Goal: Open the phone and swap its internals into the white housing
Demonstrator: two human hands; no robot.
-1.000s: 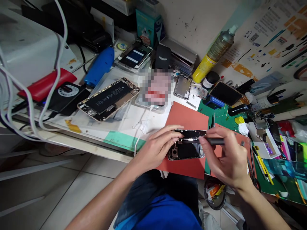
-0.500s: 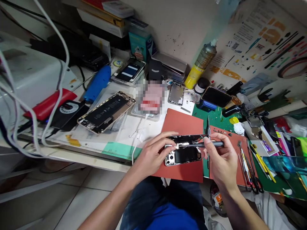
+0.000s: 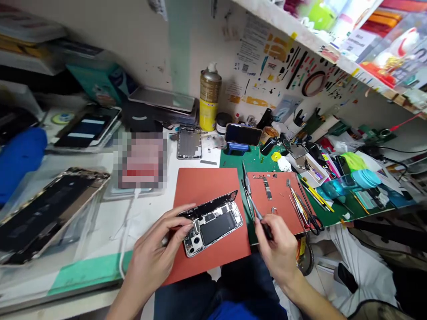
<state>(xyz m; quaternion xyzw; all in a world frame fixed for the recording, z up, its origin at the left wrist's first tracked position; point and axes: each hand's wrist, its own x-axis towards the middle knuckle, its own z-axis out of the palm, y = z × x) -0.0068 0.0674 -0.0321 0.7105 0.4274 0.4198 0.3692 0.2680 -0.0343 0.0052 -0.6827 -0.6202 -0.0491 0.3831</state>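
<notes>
An opened phone (image 3: pixel 216 227) lies tilted over a red-brown mat (image 3: pixel 207 182), its battery and camera showing and its dark screen part (image 3: pixel 213 204) raised along the far edge. My left hand (image 3: pixel 160 244) pinches the phone's left end between thumb and fingers. To the right of the phone, my right hand (image 3: pixel 275 242) is closed around the dark handle of a thin tool, near the gap between the two mats. Slim grey tools (image 3: pixel 246 182) lie on the green mat just beyond that hand.
A second red mat (image 3: pixel 283 209) holds small parts, tweezers and scissors (image 3: pixel 315 222). Behind stand a yellow spray can (image 3: pixel 209 100) and a phone on a blue stand (image 3: pixel 243 134). Another opened phone (image 3: pixel 56 213) lies left. A shelf (image 3: pixel 316 40) overhangs the upper right.
The view has swung right. My right hand has moved away from the phone with its tool, pointing it forward. My left hand still holds the phone, which is now more tilted.
</notes>
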